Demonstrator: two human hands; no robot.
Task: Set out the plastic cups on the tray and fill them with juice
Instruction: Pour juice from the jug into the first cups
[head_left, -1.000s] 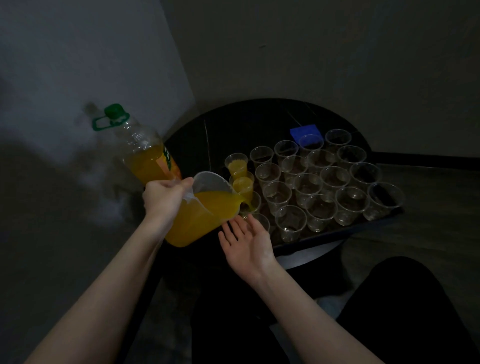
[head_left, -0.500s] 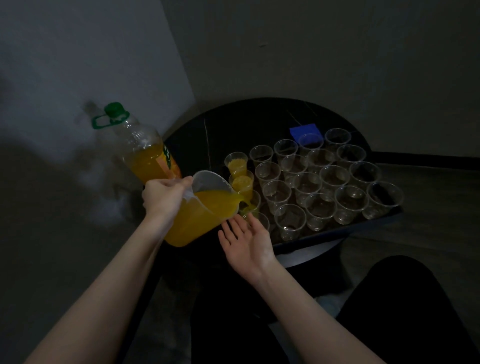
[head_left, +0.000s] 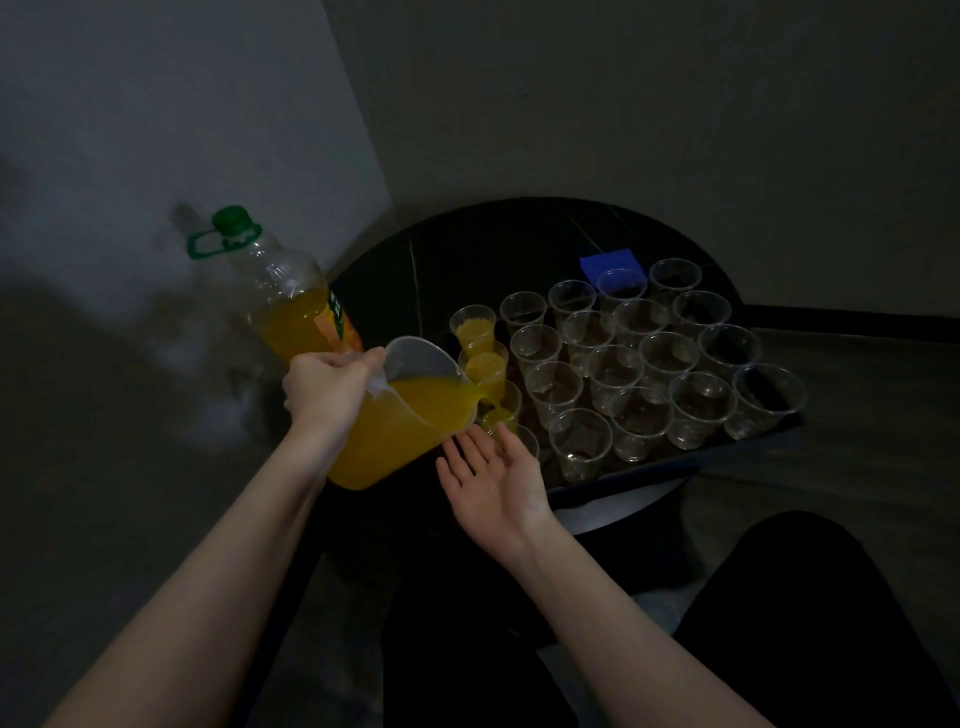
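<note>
We see the plastic cups (head_left: 618, 374) standing in close rows on the dark tray (head_left: 675, 465), which sits on the round desk (head_left: 467, 249). Two cups (head_left: 475, 332) at the left end already hold juice, and a third cup (head_left: 501, 410) just nearer is taking the stream now. Our left hand (head_left: 327, 389) has its fingers curled tight around the handle of the clear jug (head_left: 405, 415), tipped so the spout hangs over that cup's mouth. Our right hand (head_left: 493, 478) lies palm-up with fingers straight and relaxed, holding nothing, just beside the cup and under the spout, likely to catch drips or steady things. Behind the jug stands the big juice bottle (head_left: 291, 306), capped, for refills. A blue square (head_left: 608, 262) lies beyond the cups.
</note>
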